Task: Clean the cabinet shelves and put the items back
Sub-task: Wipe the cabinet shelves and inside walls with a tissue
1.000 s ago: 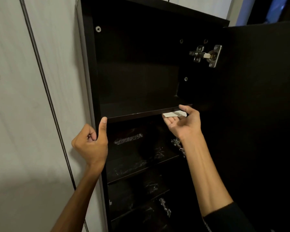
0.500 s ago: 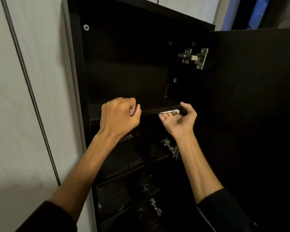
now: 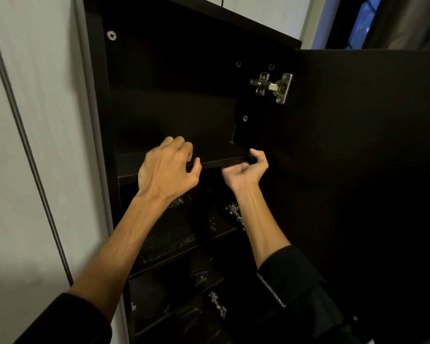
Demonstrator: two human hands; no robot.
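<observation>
Pale wall panels [image 3: 35, 145] fill the left side, split by one thin dark seam, and beside them stands a tall dark cabinet [image 3: 97, 120] with its door [image 3: 358, 170] swung open to the right. One screw head [image 3: 111, 35] shows near the cabinet's upper left corner. Three metal hinges can be counted along the door side: a top hinge [image 3: 273, 86], a middle hinge [image 3: 236, 216] and a bottom hinge [image 3: 217, 304].

At least three shelves show. The top shelf [image 3: 221, 157] looks bare as far as the dim light lets one see. The second shelf [image 3: 184, 234] and the third shelf [image 3: 174, 281] carry dark, glossy wrapped items [image 3: 164, 244] whose number and kind cannot be told.

Two hands reach up to the front edge of the top shelf. The left hand [image 3: 168, 171] hovers at the edge, back toward the camera, fingers loosely curled over the board and thumb just under its lip; its grip is released and holds nothing visible. The right hand [image 3: 246, 171] sits at the shelf's right end, palm turned up, thumb hooked on the front corner and fingers curled in under the board; whether that grip is grasping something cannot be told. Both forearms are bare, with a dark sleeve [image 3: 296, 281] pushed up on each.
</observation>
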